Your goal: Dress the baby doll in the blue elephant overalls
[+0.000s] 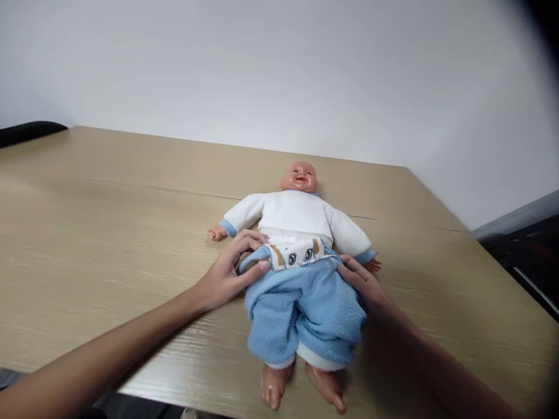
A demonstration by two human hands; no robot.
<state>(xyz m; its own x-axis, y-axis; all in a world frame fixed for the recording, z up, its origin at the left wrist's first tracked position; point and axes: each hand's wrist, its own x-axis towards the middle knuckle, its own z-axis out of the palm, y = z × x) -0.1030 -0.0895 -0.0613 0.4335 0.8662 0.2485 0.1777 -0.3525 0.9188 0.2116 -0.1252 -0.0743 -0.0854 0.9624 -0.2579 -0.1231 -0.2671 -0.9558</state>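
A baby doll (300, 176) lies face up on the table, its head away from me and its bare feet toward me. It wears a white top (297, 210) with blue cuffs and fluffy blue overalls (275, 308) over its legs. The overalls' printed bib (299, 254), with two cartoon eyes, lies across the doll's belly. On the left side, my left hand (231, 267) pinches the overalls' waist near a blue strap, thumb on top. My right hand (362, 282) grips the opposite side of the waist; part of its fingers is hidden behind the cloth.
The light wooden table (109, 233) has thin seams across it and meets a white wall (262, 75) at the back. A black rounded object (32, 131) shows at the far left edge. Dark objects (524, 250) stand beyond the table's right edge.
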